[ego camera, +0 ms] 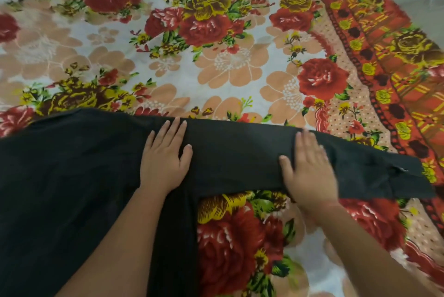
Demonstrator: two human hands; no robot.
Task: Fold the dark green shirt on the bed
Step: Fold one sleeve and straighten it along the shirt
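Note:
The dark green shirt lies spread on the bed and looks almost black. Its body fills the lower left, and one long sleeve stretches to the right across the floral sheet. My left hand rests flat on the shirt near where the sleeve joins the body, fingers spread. My right hand presses flat on the sleeve further right, fingers apart and slightly blurred. Neither hand grips the cloth.
The bed is covered by a floral sheet with red and yellow roses and an orange patterned border at the right. A pale wall runs along the far edge, and grey floor shows at the upper right.

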